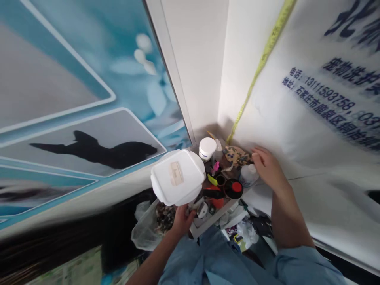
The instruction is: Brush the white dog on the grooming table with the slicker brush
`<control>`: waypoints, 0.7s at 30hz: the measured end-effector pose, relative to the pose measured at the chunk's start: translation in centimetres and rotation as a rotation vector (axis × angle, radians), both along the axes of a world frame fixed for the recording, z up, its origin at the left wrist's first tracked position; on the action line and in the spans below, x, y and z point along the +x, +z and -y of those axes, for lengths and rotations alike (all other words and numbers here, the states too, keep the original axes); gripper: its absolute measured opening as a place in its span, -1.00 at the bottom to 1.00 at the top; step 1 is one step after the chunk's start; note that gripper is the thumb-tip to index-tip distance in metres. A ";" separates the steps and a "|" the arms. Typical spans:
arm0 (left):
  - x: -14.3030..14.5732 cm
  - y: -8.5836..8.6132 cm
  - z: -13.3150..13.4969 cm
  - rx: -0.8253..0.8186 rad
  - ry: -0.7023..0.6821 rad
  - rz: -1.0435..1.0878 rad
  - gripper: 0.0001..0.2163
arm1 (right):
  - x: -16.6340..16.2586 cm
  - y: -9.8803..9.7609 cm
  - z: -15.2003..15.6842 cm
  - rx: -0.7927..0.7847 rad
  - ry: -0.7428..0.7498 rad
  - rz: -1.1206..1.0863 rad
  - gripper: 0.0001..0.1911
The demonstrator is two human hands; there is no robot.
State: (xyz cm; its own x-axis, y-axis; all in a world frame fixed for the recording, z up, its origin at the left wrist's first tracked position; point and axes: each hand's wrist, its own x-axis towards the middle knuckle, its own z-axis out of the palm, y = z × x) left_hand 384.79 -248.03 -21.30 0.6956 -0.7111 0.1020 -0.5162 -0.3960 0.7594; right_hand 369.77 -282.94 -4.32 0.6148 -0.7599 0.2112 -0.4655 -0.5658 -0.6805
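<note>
My left hand is at the lower edge of a white lidded plastic box, beside the left front corner of a cluttered tray. Its thumb and forefinger are apart, and the box partly hides the fingertips. I cannot tell whether they bear on the box. At the tray's right end, my right hand has its fingers closed at the end of a patterned cloth. Just below that hand stands a clear bottle with a white cap. A dark bottle with a red cap stands nearer me.
A white-lidded jar stands at the back. A yellow tape measure runs up the white wall. Left of the tray hangs a clear plastic bag with dark fluffy stuff. A printed blue panel fills the left side.
</note>
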 end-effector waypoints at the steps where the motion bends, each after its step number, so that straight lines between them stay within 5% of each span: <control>1: 0.0 0.3 0.0 -0.002 -0.034 -0.025 -0.58 | -0.4 0.2 -0.7 -0.003 -0.005 0.016 -0.61; 7: -0.5 1.9 -2.6 -0.056 -0.076 -0.059 -0.36 | -1.5 2.0 -8.6 -0.018 0.053 0.372 -0.70; 10: -1.0 2.3 -7.0 -0.072 -0.026 0.012 -0.47 | 0.5 5.6 -15.5 -0.042 0.516 0.462 -0.76; 13: -2.4 1.9 -13.9 -0.022 0.106 0.042 -0.57 | 2.6 11.0 -25.2 -0.120 1.265 0.503 -0.80; 15: -4.4 1.0 -19.7 0.081 0.270 -0.004 -0.60 | 2.7 14.0 -31.8 -0.146 1.535 0.543 -0.78; 18: -10.1 -0.6 -29.8 0.302 0.559 -0.223 -0.58 | 0.0 16.2 -39.9 -0.037 1.657 0.472 -0.77; 21: -18.8 -2.0 -39.9 0.401 0.851 -0.404 -0.59 | -3.0 15.9 -44.9 0.161 1.631 0.344 -0.75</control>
